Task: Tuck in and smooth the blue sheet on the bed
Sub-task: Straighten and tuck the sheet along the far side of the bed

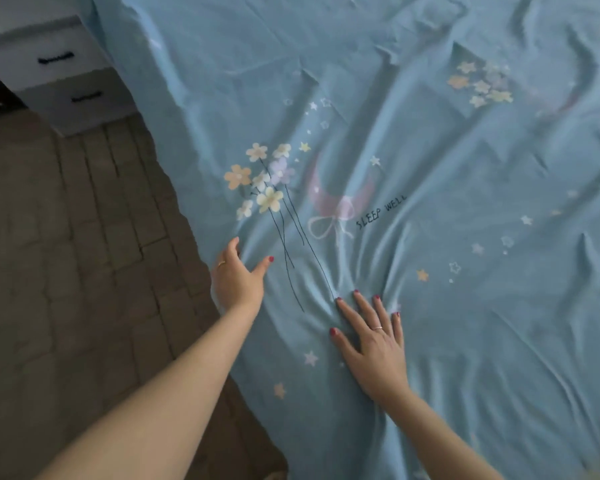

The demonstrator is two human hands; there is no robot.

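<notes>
Blue sheet [430,168], wrinkled, printed "SLEEP WELL" [381,213], under flat spread right hand [371,344], left hand [238,278] open at edge.

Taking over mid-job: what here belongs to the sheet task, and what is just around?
Job: blue sheet, wrinkled; left hand at its edge; right hand flat on it.
Around: white drawer unit; tiled floor.

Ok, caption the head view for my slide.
Both hands, left and right, press flat on a wrinkled blue sheet beside the drawers.
</notes>
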